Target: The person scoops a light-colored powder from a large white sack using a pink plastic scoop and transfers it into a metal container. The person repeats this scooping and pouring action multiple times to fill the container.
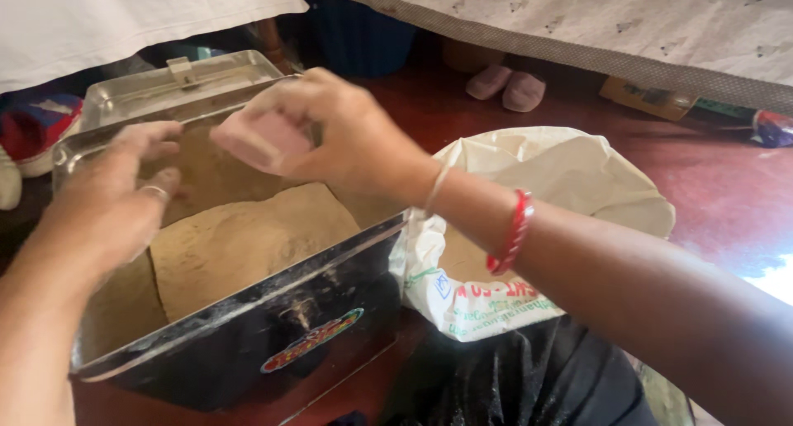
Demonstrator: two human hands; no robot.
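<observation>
Dark red floor, metal bin (248, 310) of tan flour (248, 236) on it. Right hand (339, 133) clamps a pink block (260, 139) above the flour, long axis running left-right (slightly tilted). Left hand (116, 203) open, fingers spread, left of the block, over the bin rim. White printed sack (529, 195) right of the grip; oval red-yellow label (314, 341) below.

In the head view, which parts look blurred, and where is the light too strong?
Head view: the pink block in the right hand is smeared by motion; the left hand is soft too; the floor at the right edge is burnt out white; the flour in the metal box is evenly lit.
</observation>
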